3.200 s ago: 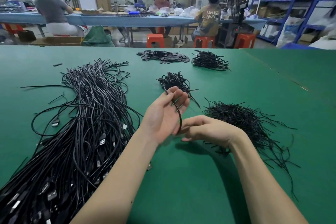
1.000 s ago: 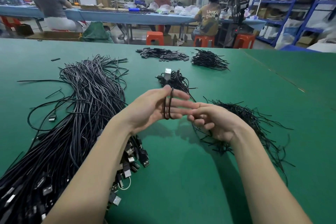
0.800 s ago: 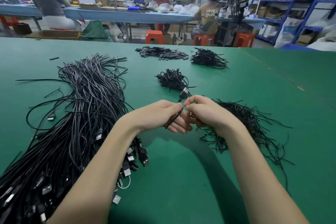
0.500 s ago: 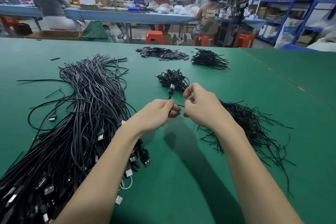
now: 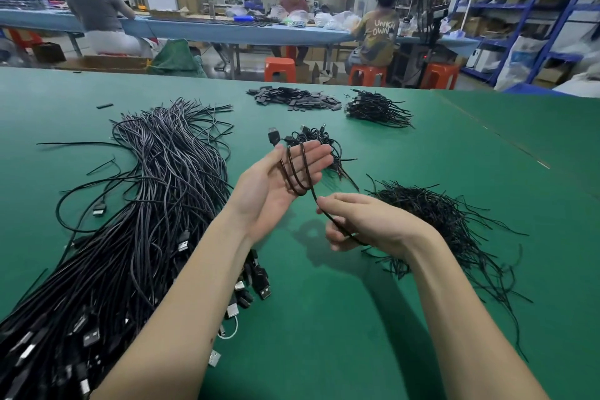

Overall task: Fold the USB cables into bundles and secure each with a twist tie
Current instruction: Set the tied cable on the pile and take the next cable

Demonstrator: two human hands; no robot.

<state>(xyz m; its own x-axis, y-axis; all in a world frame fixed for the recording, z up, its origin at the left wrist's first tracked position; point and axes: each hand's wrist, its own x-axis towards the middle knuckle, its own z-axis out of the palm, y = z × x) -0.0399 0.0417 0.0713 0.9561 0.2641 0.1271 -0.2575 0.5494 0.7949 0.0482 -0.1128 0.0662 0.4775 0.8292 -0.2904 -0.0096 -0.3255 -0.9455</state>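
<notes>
- The left hand is raised above the green worktop, palm up and fingers straight, released around nothing; a black USB cable lies looped across its palm and fingers in two or three passes.
- The cable's USB plug sticks up past the far side of the left fingers.
- The right hand, just right of and nearer than the left, grasps the trailing length of the same cable between thumb and curled fingers.
- A large heap of loose USB cables spreads over the left of the worktop, plugs toward the near edge.
- A pile of black twist ties lies to the right, partly behind the right wrist.
- A small cluster of bundled cables sits just beyond the left hand.
- Farther off lie a second cable pile and a heap of small flat black pieces.
</notes>
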